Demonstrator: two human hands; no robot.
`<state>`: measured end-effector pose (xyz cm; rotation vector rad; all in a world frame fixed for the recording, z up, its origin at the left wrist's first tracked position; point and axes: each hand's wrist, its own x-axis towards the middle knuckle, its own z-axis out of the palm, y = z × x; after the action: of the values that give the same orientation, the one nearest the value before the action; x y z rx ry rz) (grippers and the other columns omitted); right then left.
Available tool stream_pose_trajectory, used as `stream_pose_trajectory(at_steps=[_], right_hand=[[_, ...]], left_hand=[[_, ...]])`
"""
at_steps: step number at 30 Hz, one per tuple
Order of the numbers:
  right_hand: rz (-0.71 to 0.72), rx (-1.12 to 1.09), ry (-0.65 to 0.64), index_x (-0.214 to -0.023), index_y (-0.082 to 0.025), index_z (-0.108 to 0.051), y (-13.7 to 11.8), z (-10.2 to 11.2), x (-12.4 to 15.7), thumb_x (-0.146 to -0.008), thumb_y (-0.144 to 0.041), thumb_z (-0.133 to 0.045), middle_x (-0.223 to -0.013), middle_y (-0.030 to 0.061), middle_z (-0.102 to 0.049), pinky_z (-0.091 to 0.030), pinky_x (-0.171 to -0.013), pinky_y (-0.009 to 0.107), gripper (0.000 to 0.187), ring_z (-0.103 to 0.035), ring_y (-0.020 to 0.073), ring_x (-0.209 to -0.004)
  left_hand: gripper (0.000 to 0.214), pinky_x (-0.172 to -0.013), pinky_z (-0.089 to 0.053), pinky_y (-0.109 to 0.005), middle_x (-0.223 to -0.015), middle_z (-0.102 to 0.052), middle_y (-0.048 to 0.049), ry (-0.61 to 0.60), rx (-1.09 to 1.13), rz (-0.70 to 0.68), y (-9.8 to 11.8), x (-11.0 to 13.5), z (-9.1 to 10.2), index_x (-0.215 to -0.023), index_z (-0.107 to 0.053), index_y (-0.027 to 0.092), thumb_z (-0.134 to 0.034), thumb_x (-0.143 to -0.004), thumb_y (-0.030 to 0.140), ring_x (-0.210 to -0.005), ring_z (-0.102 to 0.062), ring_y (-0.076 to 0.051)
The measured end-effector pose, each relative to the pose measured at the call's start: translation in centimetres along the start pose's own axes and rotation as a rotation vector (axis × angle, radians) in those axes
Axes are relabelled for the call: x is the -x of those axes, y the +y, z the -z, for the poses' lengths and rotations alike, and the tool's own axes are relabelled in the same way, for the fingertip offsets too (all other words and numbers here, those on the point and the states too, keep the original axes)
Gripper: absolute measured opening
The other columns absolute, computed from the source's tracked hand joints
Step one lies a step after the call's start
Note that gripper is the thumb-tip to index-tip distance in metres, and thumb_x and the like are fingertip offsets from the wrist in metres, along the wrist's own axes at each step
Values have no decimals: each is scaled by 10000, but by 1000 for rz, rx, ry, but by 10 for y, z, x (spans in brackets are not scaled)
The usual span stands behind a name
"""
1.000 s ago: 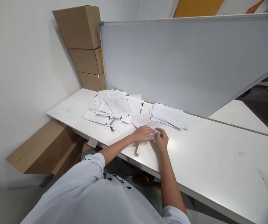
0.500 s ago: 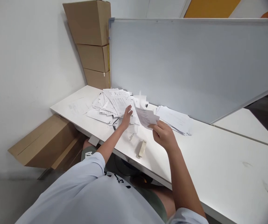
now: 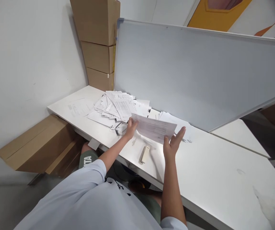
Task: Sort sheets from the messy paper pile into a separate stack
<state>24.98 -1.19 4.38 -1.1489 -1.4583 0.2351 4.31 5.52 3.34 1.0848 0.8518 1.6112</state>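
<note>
Printed sheets of paper point(image 3: 155, 128) are held up on edge above the table, between my two hands. My left hand point(image 3: 130, 128) pinches their left end, thumb on the near side. At the right end, my right hand point(image 3: 173, 145) has its fingers stretched out and its thumb apart, touching or very close to the paper's edge. How many sheets there are cannot be made out. A beige stapler point(image 3: 145, 155) lies on the table just below the papers. Behind my left hand is a messy heap of printed papers point(image 3: 118, 103).
A second paper stack point(image 3: 186, 127) lies behind my right hand, partly covered. The white table point(image 3: 214, 166) runs along a leaning whiteboard point(image 3: 187, 70). Cardboard boxes point(image 3: 96, 57) are stacked at the back left; an open carton point(image 3: 39, 140) stands beside the table's left end.
My left hand has taken hold of the papers' left end. The sheets have turned lengthwise between my hands, and my right hand has opened from its grip at their right end.
</note>
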Motion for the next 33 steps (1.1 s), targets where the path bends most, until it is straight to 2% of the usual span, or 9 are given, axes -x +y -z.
stream_pose_trajectory(at_steps=[3, 5, 7, 12, 17, 21, 23, 28, 33], right_hand=[[-304, -276, 173, -1498, -277, -250, 23, -11, 15, -797, -324, -604, -1560, 130, -321, -387, -1073, 448, 787, -312, 251, -1444], [-464, -409, 212, -1335, -263, -461, 35, -18, 22, -740, -324, -636, -1344, 94, -558, -456, -991, 404, 623, -528, 228, -1253], [-571, -470, 233, -1109, -251, -574, 45, -23, 26, -704, -314, -646, -1083, 32, -656, -500, -879, 347, 417, -617, 187, -1025], [-602, -425, 320, -816, -216, -540, 54, -25, 26, -671, -328, -661, -788, -38, -565, -460, -710, 244, 219, -546, 116, -766], [-592, -366, 336, -829, -215, -517, 48, -17, 24, -706, -348, -662, -777, -50, -502, -435, -676, 240, 232, -494, 111, -736], [-544, -383, 404, -823, -221, -499, 38, -8, 27, -696, -325, -645, -746, -63, -472, -434, -716, 254, 219, -486, 112, -726], [-541, -374, 367, -850, -225, -518, 35, -3, 30, -686, -317, -645, -762, -59, -497, -438, -745, 262, 227, -509, 119, -754], [-587, -189, 138, -890, -201, -623, 14, 29, 24, -693, -384, -656, -846, 15, -639, -467, -788, 339, 271, -587, 196, -851], [-468, 111, 209, -927, -195, -691, -42, 109, 15, -713, -487, -709, -894, 76, -698, -508, -781, 410, 362, -630, 278, -903]], left_hand=[[354, -987, -434, -376, -1119, -592, -59, -12, -48, 1, -9, 5, -2, -1120, -492, 213, -616, -819, 355, -1109, -560, -223], [352, -977, -431, -356, -1129, -585, -55, -34, -99, -6, -12, 10, -1, -1119, -495, 212, -616, -809, 327, -1110, -550, -219], [341, -961, -434, -342, -1123, -587, -49, -63, -157, -5, -14, 14, 1, -1127, -496, 213, -601, -817, 310, -1092, -553, -214], [331, -968, -429, -356, -1135, -602, -74, -98, -336, -42, -19, 16, 5, -1145, -515, 196, -578, -825, 253, -1088, -562, -227], [291, -985, -425, -379, -1139, -617, -92, -100, -459, -57, -14, 14, 0, -1130, -542, 180, -518, -840, 178, -1087, -567, -231], [287, -1001, -421, -371, -1159, -622, -92, -192, -504, -108, -1, 17, -4, -1144, -558, 189, -514, -860, 188, -1108, -563, -229], [330, -1017, -420, -379, -1187, -621, -100, -225, -491, -93, 1, 19, 0, -1191, -552, 185, -520, -863, 197, -1130, -565, -236], [320, -974, -478, -391, -1124, -673, -102, -449, -563, -30, 17, 17, 12, -1198, -600, 181, -494, -913, 279, -1093, -618, -260], [296, -886, -521, -374, -948, -689, -88, -612, -560, -191, 84, 26, -2, -1084, -671, 198, -572, -910, 415, -977, -658, -282]])
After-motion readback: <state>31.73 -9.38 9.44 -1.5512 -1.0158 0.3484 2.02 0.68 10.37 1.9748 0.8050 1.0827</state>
